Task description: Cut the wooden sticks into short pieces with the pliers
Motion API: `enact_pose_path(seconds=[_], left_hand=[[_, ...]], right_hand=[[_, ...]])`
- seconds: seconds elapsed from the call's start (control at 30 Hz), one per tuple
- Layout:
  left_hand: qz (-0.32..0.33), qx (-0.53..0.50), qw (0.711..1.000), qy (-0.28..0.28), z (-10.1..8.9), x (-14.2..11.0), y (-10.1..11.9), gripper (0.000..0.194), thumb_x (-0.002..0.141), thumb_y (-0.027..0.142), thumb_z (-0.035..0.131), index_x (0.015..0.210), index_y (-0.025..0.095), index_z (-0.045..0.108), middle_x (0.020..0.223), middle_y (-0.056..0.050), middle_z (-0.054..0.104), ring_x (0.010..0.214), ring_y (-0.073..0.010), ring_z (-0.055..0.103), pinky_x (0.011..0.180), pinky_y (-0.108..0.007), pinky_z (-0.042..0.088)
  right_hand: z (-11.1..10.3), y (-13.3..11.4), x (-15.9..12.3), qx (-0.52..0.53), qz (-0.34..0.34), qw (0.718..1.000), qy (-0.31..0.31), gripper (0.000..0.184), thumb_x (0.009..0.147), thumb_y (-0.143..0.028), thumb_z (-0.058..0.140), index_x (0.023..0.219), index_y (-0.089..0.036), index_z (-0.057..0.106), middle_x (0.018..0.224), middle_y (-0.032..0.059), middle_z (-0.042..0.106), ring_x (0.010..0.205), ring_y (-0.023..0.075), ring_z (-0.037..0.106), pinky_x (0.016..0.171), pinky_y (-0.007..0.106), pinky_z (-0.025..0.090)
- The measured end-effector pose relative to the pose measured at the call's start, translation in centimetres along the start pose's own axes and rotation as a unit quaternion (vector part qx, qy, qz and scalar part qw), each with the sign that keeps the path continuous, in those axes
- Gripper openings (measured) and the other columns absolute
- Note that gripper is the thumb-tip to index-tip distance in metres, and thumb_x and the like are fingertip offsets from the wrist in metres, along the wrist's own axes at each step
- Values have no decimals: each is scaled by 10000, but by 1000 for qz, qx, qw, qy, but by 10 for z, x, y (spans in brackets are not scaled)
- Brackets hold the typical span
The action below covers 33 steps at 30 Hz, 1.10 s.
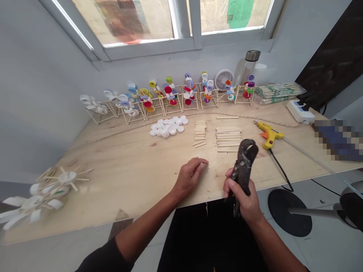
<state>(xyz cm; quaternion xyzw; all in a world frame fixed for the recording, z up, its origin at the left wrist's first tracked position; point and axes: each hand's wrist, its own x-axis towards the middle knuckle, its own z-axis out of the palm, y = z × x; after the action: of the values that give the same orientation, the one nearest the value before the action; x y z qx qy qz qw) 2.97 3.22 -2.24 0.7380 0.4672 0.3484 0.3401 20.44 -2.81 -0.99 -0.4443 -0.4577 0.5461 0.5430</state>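
My right hand [242, 198] grips a black pipe cutter [243, 166] by its handles, jaw end up, over the table's front edge. My left hand [190, 174] rests on the wooden table, thumb and fingers drawn together; whether something small lies between them is hidden. Beyond the cutter lies a stack of longer wooden sticks [228, 136], with a single stick [227, 117] behind it. Left of that are a pile of shorter sticks [200, 130] and two loose short pieces [200, 144]. White bottle caps [169, 125] are heaped farther left.
Stick frames with coloured caps [171, 100] line the back. A yellow glue gun [270, 134], power strip [300, 110], bagged sticks [279, 92], small fan [224, 80] and bottle [249, 68] stand right. White cap wheels [32, 204] lie front left. A cord [127, 129] crosses the table.
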Motion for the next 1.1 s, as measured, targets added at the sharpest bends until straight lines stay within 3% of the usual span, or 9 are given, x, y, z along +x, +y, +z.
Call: enact_pose_path(seconds=[0.13, 0.27, 0.53, 0.6, 0.7, 0.77, 0.87, 0.97, 1.1], left_hand=[[12, -92, 994, -52, 32, -31, 39, 242, 884, 255, 376, 951, 158, 587, 1009, -85, 608, 985, -178, 540, 914, -341, 391], [-2, -228, 947, -228, 52, -55, 74, 324, 914, 273, 299, 985, 145, 588, 851, -60, 649, 781, -131, 602, 739, -252, 472], [9, 2, 999, 41, 41, 5, 39, 228, 875, 232, 372, 838, 157, 584, 1053, -92, 592, 1041, -209, 502, 928, -396, 371], [41, 5, 999, 21, 55, 9, 41, 235, 873, 227, 365, 806, 160, 580, 1021, -88, 604, 1056, -216, 491, 930, -401, 366], [105, -98, 980, -141, 72, 4, 55, 272, 898, 261, 327, 860, 167, 579, 872, -48, 633, 828, -140, 579, 763, -261, 457], [83, -136, 978, -134, 73, 7, 60, 316, 916, 264, 266, 909, 160, 564, 830, -40, 631, 748, -110, 590, 686, -212, 460], [36, 13, 999, -12, 58, 30, 53, 267, 898, 266, 316, 892, 155, 559, 861, -58, 629, 791, -137, 583, 717, -235, 440], [-4, 256, 963, -83, 45, 58, 39, 211, 879, 228, 335, 938, 197, 535, 933, -53, 631, 857, -166, 579, 720, -259, 419], [-21, 319, 940, -122, 46, 77, 28, 164, 834, 174, 402, 970, 172, 493, 835, -94, 648, 778, -217, 599, 653, -292, 403]], right_hand=[[-12, -22, -8, 65, -50, 996, 45, 119, 852, -240, 485, 958, -189, 501, 636, -18, 502, 587, 128, 498, 570, 285, 393], [-25, -53, -17, 89, -121, 983, 104, 149, 831, -175, 487, 973, -171, 533, 703, 9, 502, 637, 133, 489, 563, 282, 390], [-27, -59, -21, 66, -142, 980, 119, 143, 833, -183, 483, 964, -174, 540, 685, 12, 494, 621, 139, 485, 543, 289, 385], [-26, -55, -19, 55, -126, 985, 107, 136, 840, -200, 487, 965, -182, 535, 672, 8, 496, 626, 143, 492, 561, 295, 390], [-29, -53, -16, 38, -107, 988, 100, 122, 843, -217, 497, 957, -189, 533, 669, 5, 505, 630, 144, 497, 600, 309, 398], [-32, -52, -16, 35, -98, 989, 108, 117, 846, -225, 497, 952, -191, 533, 676, 5, 507, 638, 145, 497, 605, 308, 399], [-35, -50, -15, 35, -94, 987, 124, 118, 845, -236, 499, 947, -188, 534, 673, 5, 504, 637, 146, 495, 583, 295, 395], [-34, -48, -14, 21, -87, 988, 129, 135, 834, -268, 513, 936, -182, 533, 647, 2, 506, 608, 146, 494, 566, 294, 395], [-33, -51, -14, -24, -51, 993, 107, 172, 832, -310, 518, 953, -189, 505, 638, -2, 523, 602, 159, 509, 583, 305, 404]])
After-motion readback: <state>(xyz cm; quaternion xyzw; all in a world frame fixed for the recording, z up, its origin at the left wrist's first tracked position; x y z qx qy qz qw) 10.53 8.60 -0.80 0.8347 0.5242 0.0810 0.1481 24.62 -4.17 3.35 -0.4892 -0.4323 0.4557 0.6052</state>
